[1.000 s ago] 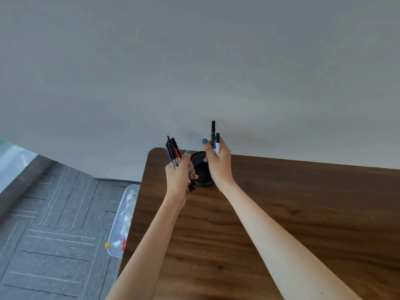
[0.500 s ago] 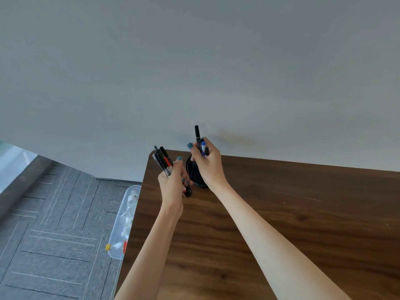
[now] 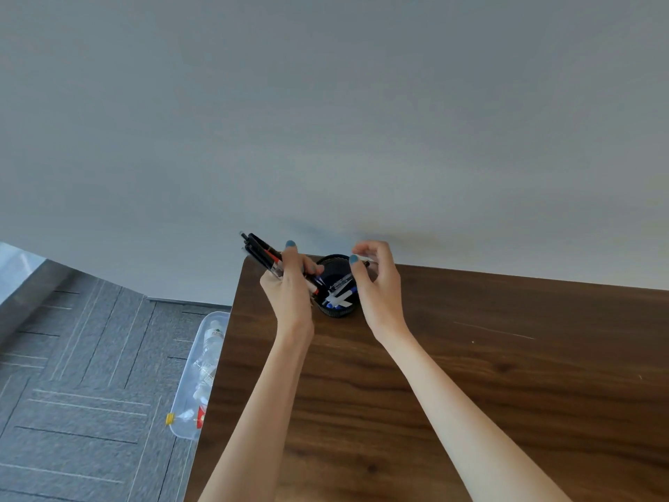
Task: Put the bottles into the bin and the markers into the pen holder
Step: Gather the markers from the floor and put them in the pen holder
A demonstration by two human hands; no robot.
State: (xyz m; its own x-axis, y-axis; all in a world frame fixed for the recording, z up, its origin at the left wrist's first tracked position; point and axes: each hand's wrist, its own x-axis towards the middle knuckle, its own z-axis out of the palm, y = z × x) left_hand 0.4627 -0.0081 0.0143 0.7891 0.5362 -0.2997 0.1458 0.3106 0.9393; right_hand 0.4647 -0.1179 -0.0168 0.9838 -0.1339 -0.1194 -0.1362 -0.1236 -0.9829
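At the far left corner of the dark, wood-grained bench [image 3: 470, 375] stands a round black pen holder [image 3: 336, 309] with finely ribbed or meshed walls, touching neither hand at its base. Inside it lean several slim markers [image 3: 338, 289], white barrels with blue caps, crossed against each other.

The left hand [image 3: 289, 288], just left of the holder, is closed round a bundle of markers [image 3: 261, 253]: black cylindrical barrels, one with a red band, their upper ends slanting up and leftwards past the bench's corner and their lower ends poking out beneath the fist toward the holder's rim.

The right hand [image 3: 378, 280] hangs over the holder's right rim, fingers curled and loosely parted. A thin pale shaft with a dark tip shows between thumb and fingers; whether it is truly pinched there I cannot tell.

On the grey, line-patterned carpet floor [image 3: 79, 375] beside the bench's left edge lies a clear, round-cornered plastic bin [image 3: 188, 393], partly hidden by the bench, with transparent bottles [image 3: 210, 342] lying in it.
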